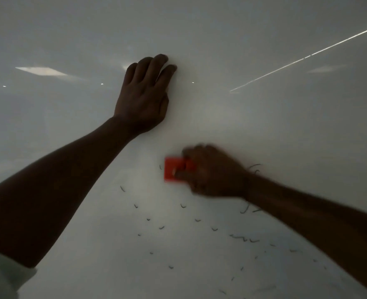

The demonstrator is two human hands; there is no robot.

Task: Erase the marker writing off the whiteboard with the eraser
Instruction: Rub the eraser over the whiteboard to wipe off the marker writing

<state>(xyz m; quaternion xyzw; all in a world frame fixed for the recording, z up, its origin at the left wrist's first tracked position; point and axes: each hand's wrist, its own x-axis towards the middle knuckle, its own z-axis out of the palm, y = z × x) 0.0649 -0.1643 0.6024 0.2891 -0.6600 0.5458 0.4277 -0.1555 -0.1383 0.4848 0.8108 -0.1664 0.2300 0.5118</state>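
The whiteboard (264, 126) fills the whole view. My right hand (212, 171) is closed around a red eraser (174, 172) and presses it against the board at centre right; the hand is motion-blurred. Short black marker marks (242, 238) lie scattered below and to the right of the eraser, with a few strokes beside my right wrist. My left hand (143, 96) rests flat on the board above the eraser, fingers slightly apart, holding nothing. The upper part of the board shows no writing.
Reflections of ceiling lights appear on the board: a bright diagonal streak (307, 55) at upper right and a pale patch (42, 71) at left. A light sleeve (1, 275) shows at the lower left corner.
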